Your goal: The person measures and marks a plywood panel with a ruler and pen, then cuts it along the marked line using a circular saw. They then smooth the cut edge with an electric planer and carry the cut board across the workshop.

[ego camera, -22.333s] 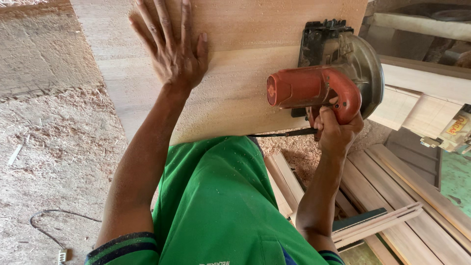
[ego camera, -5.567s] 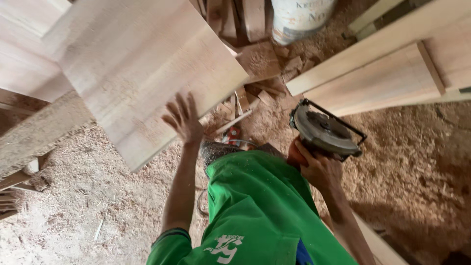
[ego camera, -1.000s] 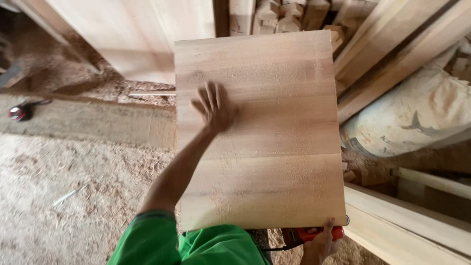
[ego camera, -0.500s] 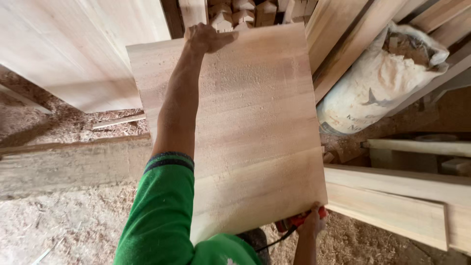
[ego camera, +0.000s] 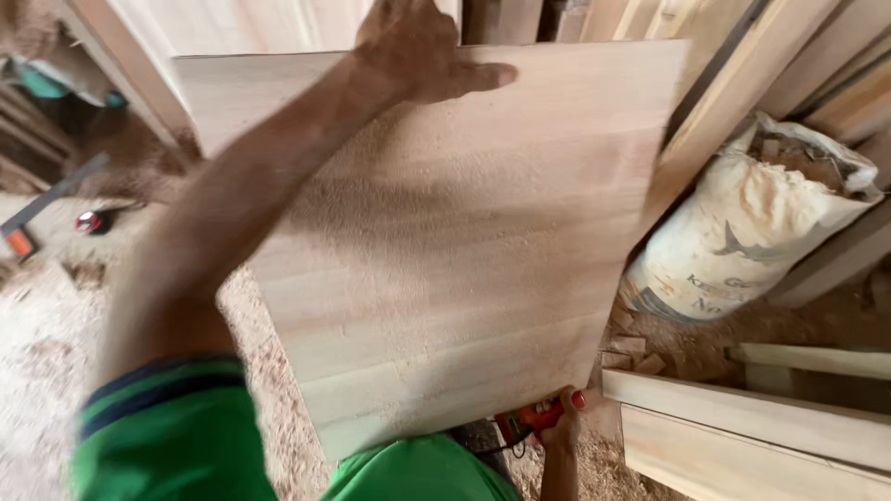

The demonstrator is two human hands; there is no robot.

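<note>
Panel: we see a large pale wooden panel (ego camera: 445, 250) held up and tilted, filling the middle of the view, dusted with sawdust.
Sack: a white sack (ego camera: 742, 232) of shavings stands right of it, against leaning planks (ego camera: 742, 74).
Left hand: our left hand (ego camera: 418, 51) grips the panel's top edge — fingers clamped over it.
Right hand: our right hand (ego camera: 561, 422) sits at the lower corner, fingers closed on a red power tool (ego camera: 529, 417) — mostly hidden.

Pale wooden panel (ego camera: 445, 269), seemingly tilted
</note>
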